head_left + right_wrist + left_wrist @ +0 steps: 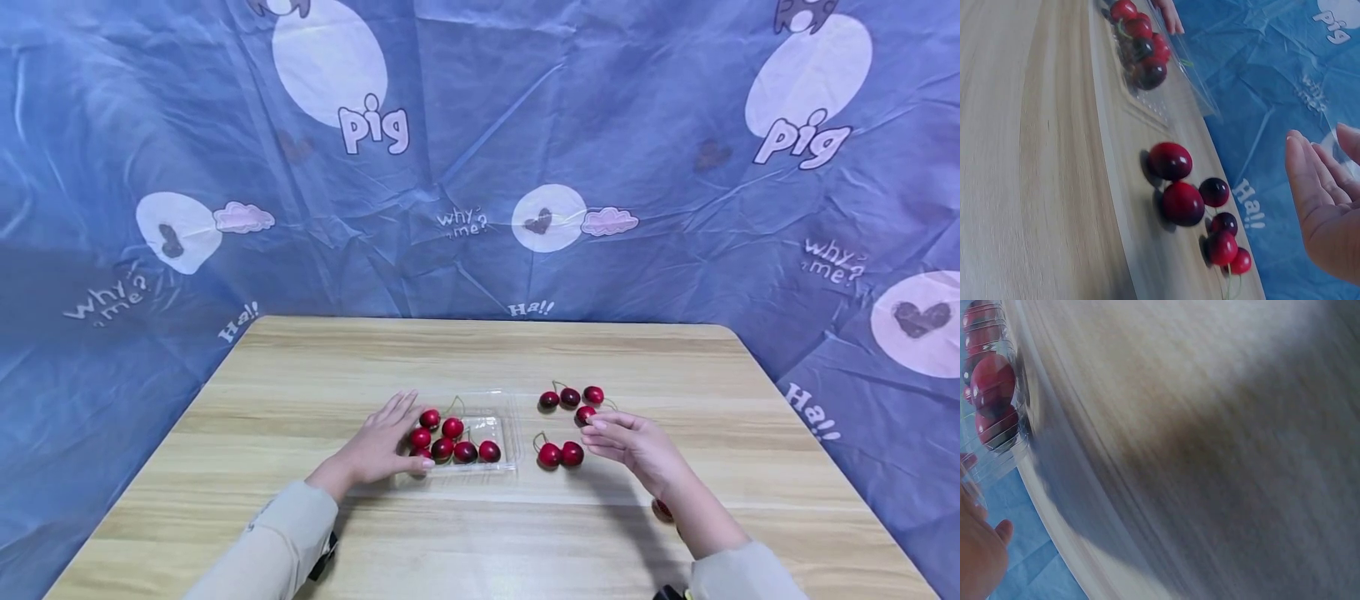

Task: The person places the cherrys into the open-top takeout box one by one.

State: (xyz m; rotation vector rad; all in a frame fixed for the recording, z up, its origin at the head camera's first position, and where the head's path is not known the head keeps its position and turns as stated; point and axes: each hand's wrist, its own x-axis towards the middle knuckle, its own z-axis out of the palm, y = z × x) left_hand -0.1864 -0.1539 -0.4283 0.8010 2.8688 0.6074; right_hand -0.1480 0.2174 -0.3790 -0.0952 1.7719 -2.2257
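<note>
In the head view, a clear plastic tray [504, 467] is seen near the middle of the wooden table [300, 367], holding a cluster of red cherries [452, 440]. The left hand [386, 446] is laid flat against the tray's left side, fingers straight and together, apparently to keep the light tray from sliding. Loose cherries [570, 397] lie on the table just right of the tray. The right hand [633, 442] is stretched toward them, its fingers relaxed and nothing pinched; one cherry [585, 414] is just touched by the fingertips.

In the left wrist view, blurred, the tray [997, 456] and its fruit are shown beside the palm.

In the right wrist view, the loose cherries [1182, 203] are seen apart from the open fingers [1310, 181].
</note>
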